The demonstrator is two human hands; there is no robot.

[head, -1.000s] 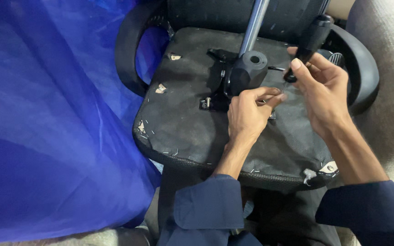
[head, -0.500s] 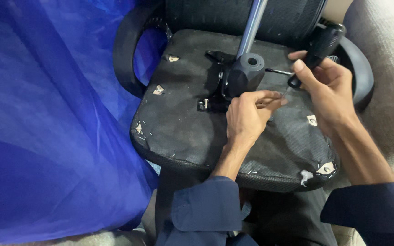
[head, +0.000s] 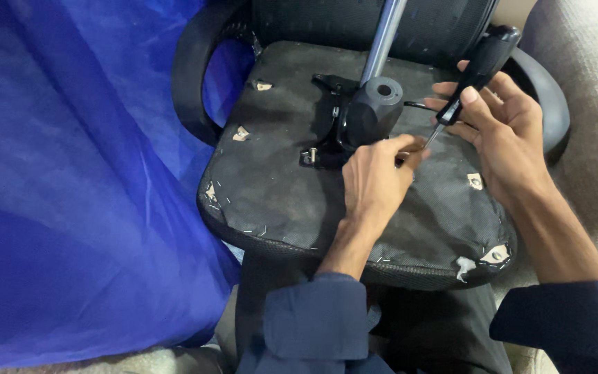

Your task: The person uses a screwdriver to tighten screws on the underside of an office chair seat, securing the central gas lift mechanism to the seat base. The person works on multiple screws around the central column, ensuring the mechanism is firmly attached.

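An upturned office chair seat [head: 292, 194] lies across the person's lap, its black underside facing up, with a black mounting plate [head: 330, 131] and a dark hub [head: 375, 111] near the middle, from which a grey metal column [head: 383, 38] rises out of view. The right hand [head: 503, 138] has its fingers wrapped around the black handle of a screwdriver [head: 475, 76], whose thin shaft slants down toward the seat just right of the hub. The left hand [head: 375, 180] rests on the seat beside the hub, its fingers pinched together at the screwdriver tip; what they pinch cannot be told. 1 bolt [head: 312, 154] stands in the plate's near corner. Blue fabric [head: 84, 187] fills the left side, beside a black armrest [head: 198, 76].
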